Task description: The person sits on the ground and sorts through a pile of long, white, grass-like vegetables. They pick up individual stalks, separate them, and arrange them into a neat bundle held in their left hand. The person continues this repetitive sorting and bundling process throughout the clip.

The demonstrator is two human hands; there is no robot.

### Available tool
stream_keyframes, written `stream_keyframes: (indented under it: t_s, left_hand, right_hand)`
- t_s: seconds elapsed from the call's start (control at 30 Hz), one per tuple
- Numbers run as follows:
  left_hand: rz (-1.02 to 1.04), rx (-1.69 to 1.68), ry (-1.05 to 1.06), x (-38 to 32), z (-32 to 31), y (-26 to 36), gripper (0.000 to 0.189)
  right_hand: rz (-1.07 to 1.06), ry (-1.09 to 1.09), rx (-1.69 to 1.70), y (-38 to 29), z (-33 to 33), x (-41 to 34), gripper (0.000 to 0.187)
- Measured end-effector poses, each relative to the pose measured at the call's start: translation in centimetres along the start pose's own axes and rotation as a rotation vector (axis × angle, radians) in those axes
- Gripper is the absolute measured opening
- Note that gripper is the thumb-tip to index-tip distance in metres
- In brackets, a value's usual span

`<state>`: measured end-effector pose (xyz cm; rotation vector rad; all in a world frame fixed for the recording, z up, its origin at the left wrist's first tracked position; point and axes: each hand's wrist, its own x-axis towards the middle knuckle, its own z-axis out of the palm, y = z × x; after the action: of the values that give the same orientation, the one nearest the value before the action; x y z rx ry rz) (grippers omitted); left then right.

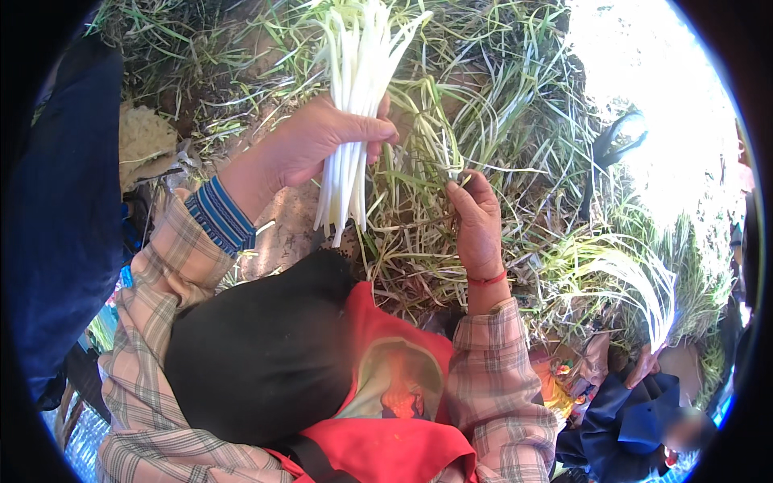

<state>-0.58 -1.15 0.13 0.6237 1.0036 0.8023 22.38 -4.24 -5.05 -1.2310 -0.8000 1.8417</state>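
Observation:
My left hand [329,136] is closed around a bundle of long white stalks with pale green tops [356,78]; their white ends hang below my fist. To its right, my right hand [474,196] pinches a few thin green and yellowish stalks [444,139] between thumb and fingers. Those stalks bend over above the fingertips and overlap the loose greens behind them. The two hands are apart, above my lap, which has black cloth and a red cloth with a printed picture over it.
Loose green stalks [513,121] are heaped on the ground ahead. At the lower right, a co-worker in dark blue [628,416] holds up another bunch of pale stalks [658,290]. Dark blue cloth [66,199] fills the left edge. A black strap-like thing [604,148] lies on the greens at the right.

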Motion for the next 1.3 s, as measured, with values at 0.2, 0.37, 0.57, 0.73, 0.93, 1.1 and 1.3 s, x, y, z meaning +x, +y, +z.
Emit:
stream_keyframes:
  t_s: [0.2,0.37,0.57,0.73,0.93,1.1,1.3]
  left_hand:
    - [0.011,0.198,0.049,0.6,0.6,-1.7,0.024]
    - [-0.086,0.285,0.123,0.3,1.7,-2.3,0.024]
    - [0.033,0.258,0.197,0.4,1.9,-2.9,0.021]
    - [0.160,0.136,0.364,0.3,2.1,-2.9,0.024]
    - [0.364,-0.063,0.512,0.4,-1.7,0.5,0.024]
    - [0.270,0.153,0.312,0.5,-1.5,0.2,0.028]
    - [0.169,0.301,0.114,0.4,0.1,0.4,0.029]
  right_hand:
    - [-0.003,0.007,-0.055,0.2,2.2,-1.2,0.009]
    - [-0.249,0.016,-0.316,0.4,3.3,-1.1,0.009]
    - [-0.244,0.039,-0.464,0.9,3.8,-0.6,0.011]
    - [-0.207,0.017,-0.648,1.6,-0.7,0.2,0.011]
    - [0.185,0.025,-1.681,1.7,-14.5,-2.1,0.023]
    - [-0.025,0.075,-1.496,-1.2,-15.3,-1.7,0.035]
    - [-0.502,-0.410,-1.088,-4.8,-1.1,1.2,0.044]
